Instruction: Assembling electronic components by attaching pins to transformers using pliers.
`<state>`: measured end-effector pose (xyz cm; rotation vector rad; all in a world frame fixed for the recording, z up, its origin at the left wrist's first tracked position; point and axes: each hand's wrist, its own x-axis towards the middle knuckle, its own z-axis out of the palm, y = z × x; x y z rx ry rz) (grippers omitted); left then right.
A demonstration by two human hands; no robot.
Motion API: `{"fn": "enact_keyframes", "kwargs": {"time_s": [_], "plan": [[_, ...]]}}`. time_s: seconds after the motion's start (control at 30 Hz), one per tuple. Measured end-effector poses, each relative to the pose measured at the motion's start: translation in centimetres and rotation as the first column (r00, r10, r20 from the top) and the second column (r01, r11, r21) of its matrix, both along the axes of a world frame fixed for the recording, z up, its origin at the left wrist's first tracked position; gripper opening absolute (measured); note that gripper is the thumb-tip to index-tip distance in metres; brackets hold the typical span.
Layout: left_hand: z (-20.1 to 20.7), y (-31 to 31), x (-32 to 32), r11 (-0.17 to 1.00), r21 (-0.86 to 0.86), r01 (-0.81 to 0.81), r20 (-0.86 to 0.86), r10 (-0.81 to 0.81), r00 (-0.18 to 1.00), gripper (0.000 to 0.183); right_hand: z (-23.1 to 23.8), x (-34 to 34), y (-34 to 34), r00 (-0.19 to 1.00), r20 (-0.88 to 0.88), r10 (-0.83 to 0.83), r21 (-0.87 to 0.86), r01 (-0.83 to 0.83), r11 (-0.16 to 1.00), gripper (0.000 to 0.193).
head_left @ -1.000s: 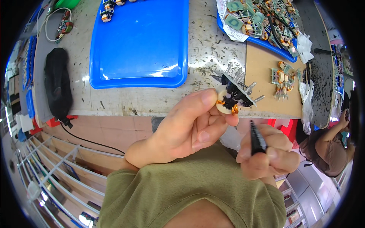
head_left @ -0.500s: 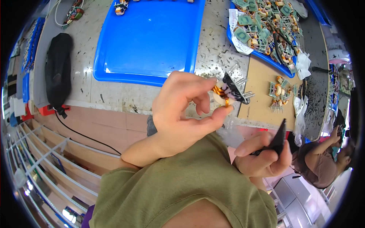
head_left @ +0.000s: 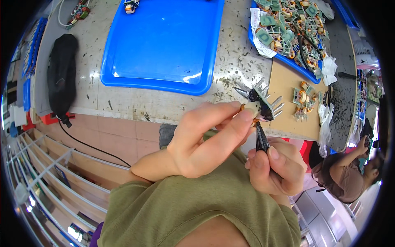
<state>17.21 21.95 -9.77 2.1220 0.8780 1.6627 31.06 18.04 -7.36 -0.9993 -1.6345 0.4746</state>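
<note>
**Small coil part pinched above the table's near edge**

Pinched in the left hand (head_left: 205, 144), between thumb and fingertips: a small black part with metal pins (head_left: 263, 103), held over the near edge of the grey table (head_left: 164, 103). Gripped in the right hand (head_left: 275, 168), fingers closed round it: a black pointed tool (head_left: 261, 138), tip up against the part. Farther off lay an empty blue tray (head_left: 164, 45); far right, another tray of similar parts (head_left: 288, 29).
</note>
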Motion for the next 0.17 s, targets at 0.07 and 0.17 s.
{"fn": "enact_keyframes", "kwargs": {"time_s": [0.07,0.17], "plan": [[-0.32,0.11,-0.05,0.999,0.045,0.022,-0.029,-0.020,0.999,0.032,-0.05,0.05,0.01,0.998,-0.056,0.024,0.033,-0.022,0.999,0.036],[-0.78,0.18,0.13,0.995,0.094,0.025,-0.015,-0.023,1.000,0.028,-0.01,-0.03,-0.03,0.998,-0.056,0.024,0.033,-0.022,0.999,0.036]]}}
